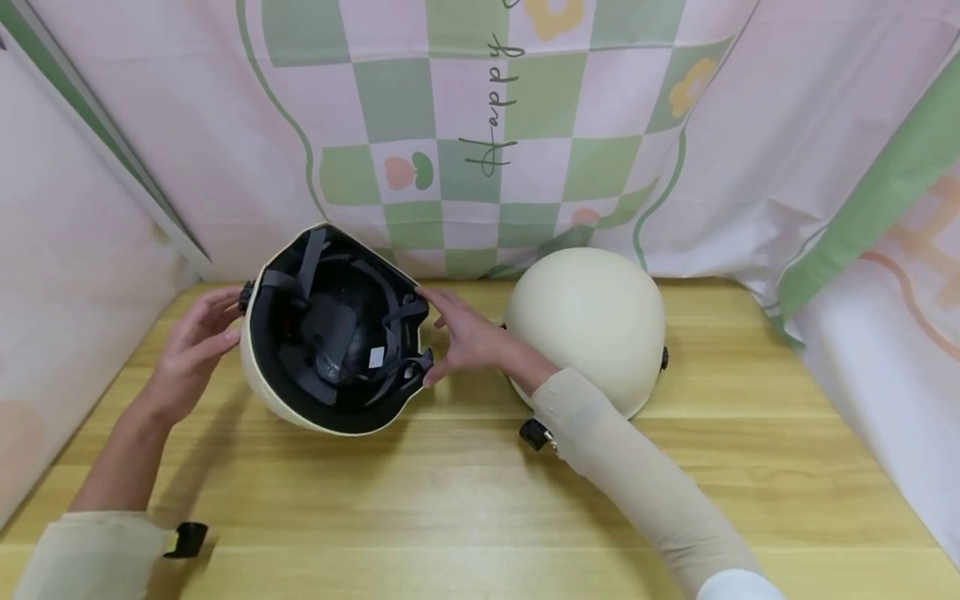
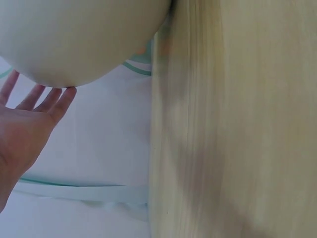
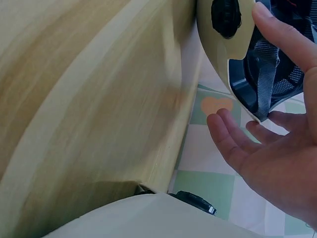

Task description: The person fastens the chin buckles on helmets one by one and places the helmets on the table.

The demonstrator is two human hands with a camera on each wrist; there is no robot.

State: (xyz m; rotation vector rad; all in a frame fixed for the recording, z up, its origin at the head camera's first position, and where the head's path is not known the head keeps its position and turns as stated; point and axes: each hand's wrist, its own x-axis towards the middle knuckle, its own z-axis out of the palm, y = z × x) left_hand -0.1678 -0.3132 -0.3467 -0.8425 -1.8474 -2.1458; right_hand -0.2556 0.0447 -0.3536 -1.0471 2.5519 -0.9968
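A cream helmet (image 1: 262, 400) is held tilted between the two hands over the left part of the table, its black lining and grey straps facing the head camera. On its left side, the left hand (image 1: 187, 350) holds the shell near a black knob, and the left wrist view shows fingertips against the rounded shell. The right hand (image 1: 468, 333) spans the opposite rim, with thumb and forefinger at two points along the edge. A second cream helmet (image 1: 592, 317) stands dome up on the table, just right of the right hand, partly behind that forearm.
The wooden table (image 1: 420, 517) carries the second helmet. A pink and green checked curtain (image 1: 540, 100) hangs behind the table, with pale cloth at both sides. A black wrist-worn piece (image 1: 187, 540) shows at the left sleeve.
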